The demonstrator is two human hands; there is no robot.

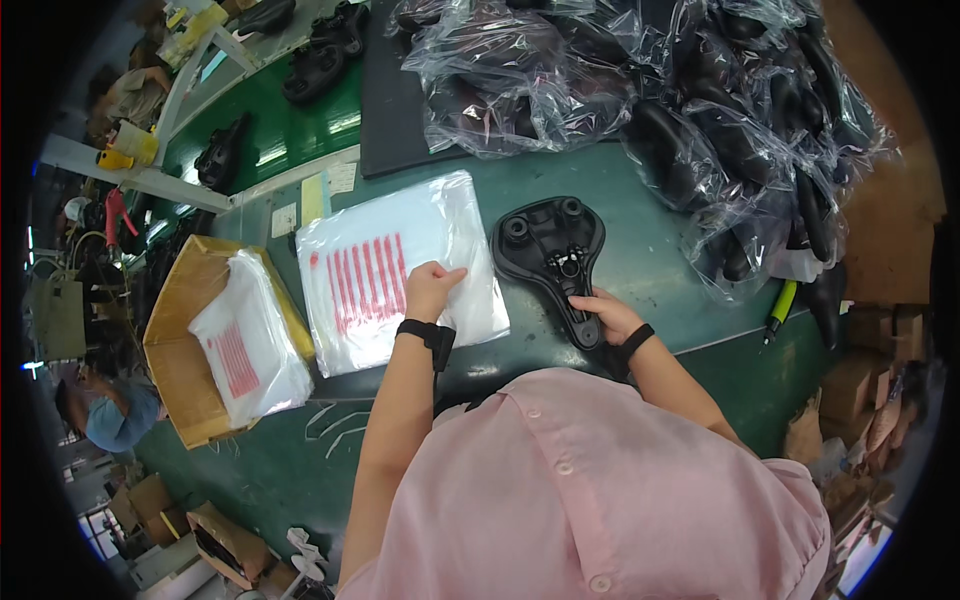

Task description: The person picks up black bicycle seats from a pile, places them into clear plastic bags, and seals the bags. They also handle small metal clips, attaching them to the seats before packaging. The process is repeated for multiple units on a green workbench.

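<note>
A black bicycle saddle [549, 258] lies upside down on the green table, its underside with round sockets and a central fitting facing up. My right hand [608, 314] grips its narrow nose, thumb on top. To the left is a stack of clear plastic bags [350, 225] printed with red lines. My left hand [432, 290] rests on the right part of that stack, its fingers curled and pinching at the top bag. The fingertips are partly hidden.
Saddles wrapped in clear plastic [520, 80] pile up along the back and right. A yellow box [175, 350] with more bags [245, 340] stands at the table's left edge. A green pen-like tool [780, 310] lies at the right. Unwrapped saddles [315, 70] sit on another green surface behind.
</note>
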